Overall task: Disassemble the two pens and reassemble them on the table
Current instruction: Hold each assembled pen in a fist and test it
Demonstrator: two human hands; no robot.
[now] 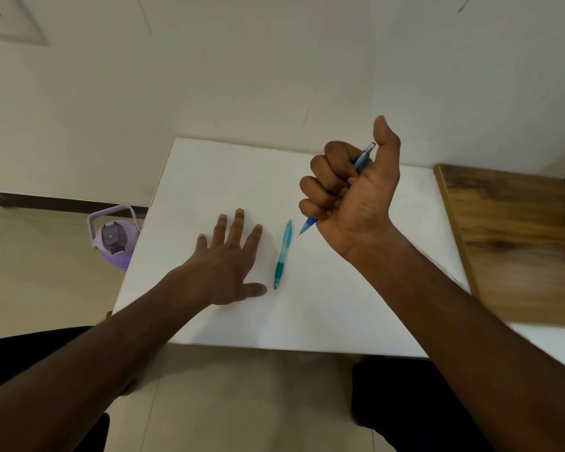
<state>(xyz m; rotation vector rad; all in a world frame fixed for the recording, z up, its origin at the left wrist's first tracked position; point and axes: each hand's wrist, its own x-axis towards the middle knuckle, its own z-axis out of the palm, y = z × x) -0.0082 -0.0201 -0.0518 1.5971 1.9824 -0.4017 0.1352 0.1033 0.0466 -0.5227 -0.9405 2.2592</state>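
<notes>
A blue pen (363, 159) is gripped in my right hand (353, 197), which is raised above the white table (209, 177) with fingers curled and thumb up. The pen's tip pokes out below the fist, its clicker end near the thumb. A teal pen (283, 254) lies whole on the table, tip toward me. My left hand (224, 259) rests flat on the table just left of the teal pen, fingers spread, thumb close to the pen's tip but apart from it.
A wooden board (516, 243) lies at the table's right side. A purple water bottle (113, 236) stands on the floor beside the table's left edge. A wall runs close behind the table. My dark-clothed legs are below the front edge.
</notes>
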